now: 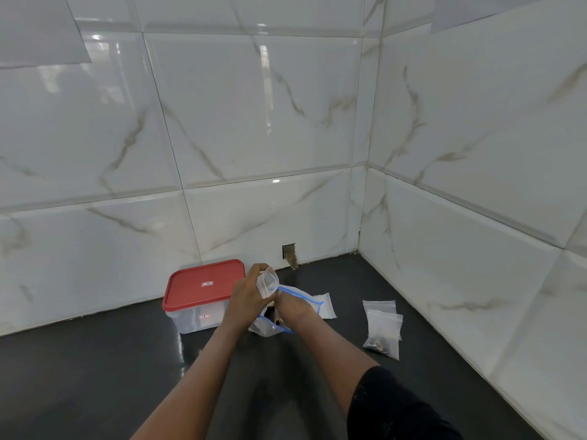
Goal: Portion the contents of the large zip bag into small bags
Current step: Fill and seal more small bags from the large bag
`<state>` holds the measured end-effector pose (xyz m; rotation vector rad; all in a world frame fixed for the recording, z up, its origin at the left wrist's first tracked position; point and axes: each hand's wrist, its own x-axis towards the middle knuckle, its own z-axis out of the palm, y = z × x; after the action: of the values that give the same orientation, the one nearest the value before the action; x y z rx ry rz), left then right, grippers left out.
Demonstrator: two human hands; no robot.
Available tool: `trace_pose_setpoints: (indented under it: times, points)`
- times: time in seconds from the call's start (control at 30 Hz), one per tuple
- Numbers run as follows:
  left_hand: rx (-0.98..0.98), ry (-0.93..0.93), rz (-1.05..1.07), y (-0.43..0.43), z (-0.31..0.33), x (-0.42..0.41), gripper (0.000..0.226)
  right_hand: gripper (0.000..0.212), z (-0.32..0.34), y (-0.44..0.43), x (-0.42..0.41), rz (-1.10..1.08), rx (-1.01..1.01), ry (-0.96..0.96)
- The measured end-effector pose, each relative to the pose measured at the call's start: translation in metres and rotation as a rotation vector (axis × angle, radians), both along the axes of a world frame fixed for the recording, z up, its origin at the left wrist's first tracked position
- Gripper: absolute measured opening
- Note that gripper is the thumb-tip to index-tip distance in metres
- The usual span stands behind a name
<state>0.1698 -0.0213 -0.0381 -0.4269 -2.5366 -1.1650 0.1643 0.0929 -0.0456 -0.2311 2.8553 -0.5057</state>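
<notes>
The large zip bag (305,298), clear with a blue zip edge, lies on the dark counter in the middle of the view. My right hand (293,308) reaches into its mouth, so its fingers are hidden. Just above it, my left hand (246,296) grips a small clear bag (267,282) and holds it upright with its mouth open. To the right lie small bags (382,328); the front one holds dark pieces. Another empty small bag (327,308) lies flat behind the large bag.
A clear plastic box with a red lid (203,289) stands on the left against the tiled wall. Marble-look tiled walls meet in a corner at the right. A small hole (289,254) shows in the wall's base. The dark counter (95,376) stretches toward me.
</notes>
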Motion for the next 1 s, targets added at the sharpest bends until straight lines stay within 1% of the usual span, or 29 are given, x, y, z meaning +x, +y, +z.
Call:
trace_pose_setpoints:
  times: [0.03, 0.13, 0.23, 0.37, 0.47, 0.57, 0.67, 0.8, 1.0]
  points:
    - [-0.004, 0.003, 0.002, 0.0, 0.001, 0.0, 0.049, 0.019, 0.003, -0.002, -0.001, -0.01, 0.008, -0.041]
    - [-0.01, -0.001, 0.005, 0.001, 0.0, 0.001, 0.05, 0.026, 0.006, -0.004, 0.003, -0.067, 0.038, -0.104]
    - [-0.004, 0.0, 0.002, 0.0, -0.002, 0.005, 0.046, 0.034, 0.006, -0.006, 0.01, -0.116, 0.054, -0.115]
    - [-0.01, 0.012, 0.0, 0.001, -0.002, 0.008, 0.045, 0.031, -0.001, -0.008, 0.016, -0.14, 0.008, -0.055]
    - [-0.018, 0.018, 0.001, 0.0, 0.0, 0.008, 0.044, 0.032, 0.003, -0.009, 0.016, -0.17, -0.034, -0.08]
    - [-0.036, 0.017, 0.0, -0.001, 0.0, 0.009, 0.045, 0.035, 0.006, -0.011, 0.016, -0.163, -0.019, -0.131]
    - [-0.04, 0.016, -0.003, -0.002, -0.002, 0.008, 0.045, 0.034, 0.006, -0.011, 0.016, -0.137, 0.019, -0.101]
    - [-0.015, 0.002, 0.008, -0.001, -0.001, 0.008, 0.044, 0.033, 0.008, -0.005, 0.016, -0.159, 0.01, -0.093]
    - [-0.026, 0.032, -0.012, 0.008, -0.005, 0.009, 0.046, 0.03, -0.004, -0.003, 0.023, -0.246, -0.072, 0.036]
